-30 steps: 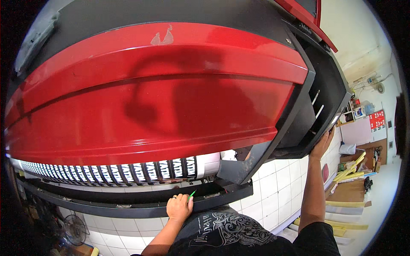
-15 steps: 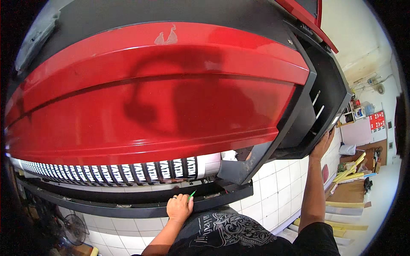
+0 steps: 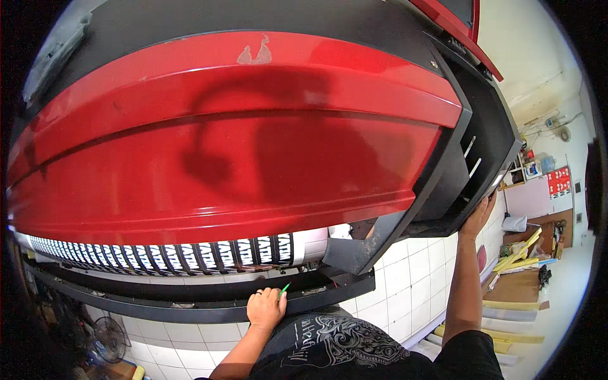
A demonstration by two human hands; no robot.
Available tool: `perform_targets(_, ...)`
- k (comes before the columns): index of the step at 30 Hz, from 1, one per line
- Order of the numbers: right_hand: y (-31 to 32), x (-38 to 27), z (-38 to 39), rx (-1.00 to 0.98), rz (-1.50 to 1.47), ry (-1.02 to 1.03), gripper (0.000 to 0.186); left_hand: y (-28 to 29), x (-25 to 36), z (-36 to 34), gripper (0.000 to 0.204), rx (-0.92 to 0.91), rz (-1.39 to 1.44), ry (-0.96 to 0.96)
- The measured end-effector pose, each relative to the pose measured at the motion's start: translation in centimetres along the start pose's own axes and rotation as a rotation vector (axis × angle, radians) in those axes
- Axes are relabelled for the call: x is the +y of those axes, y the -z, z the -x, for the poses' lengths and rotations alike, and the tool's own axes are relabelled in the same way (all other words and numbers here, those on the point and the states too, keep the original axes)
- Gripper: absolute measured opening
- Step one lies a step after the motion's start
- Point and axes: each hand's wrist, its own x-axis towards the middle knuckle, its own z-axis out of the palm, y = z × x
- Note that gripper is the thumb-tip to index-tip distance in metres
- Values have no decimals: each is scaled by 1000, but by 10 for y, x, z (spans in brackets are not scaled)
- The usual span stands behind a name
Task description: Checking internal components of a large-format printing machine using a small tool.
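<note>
My left hand rests on the dark front rail of a large printer-like machine. Its fingers are closed, and a thin green pen-like stick pokes out past the thumb. My right hand is stretched far to the right, its fingers curled against the lower edge of the machine's black end housing. A long glossy red cover spans the machine. Beneath it lies a roll of black-and-white printed material, its far left part shrinking toward the picture's rim.
White floor tiles show below the machine. On the right, yellow and white rolls lean by the wall near brown boards. A fan stands at the lower left. A raised red panel juts out at the top right.
The red cover, with its pale scuffed patch, appears slightly farther right. Both hands keep their places on the rail and the end housing.
</note>
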Motion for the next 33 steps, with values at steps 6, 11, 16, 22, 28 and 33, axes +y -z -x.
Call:
perform_targets(6,-4,-7,1,8,-32,-47,54,-2,-1,1,17,-4,0,3)
perform_targets(11,-1,-3,0,-3,-19,-18,54,0,0,0,17,4,2,2)
perform_targets(16,-1,-3,0,0,-9,-25,54,-1,-1,1,17,-8,1,8)
perform_targets(22,-2,-4,0,12,26,-13,54,-1,-1,1,18,-26,12,16)
perform_targets(28,-2,-7,3,12,37,-26,55,2,0,1,18,-34,11,20)
perform_targets(33,2,-4,1,5,94,2,55,1,1,2,19,-34,14,17)
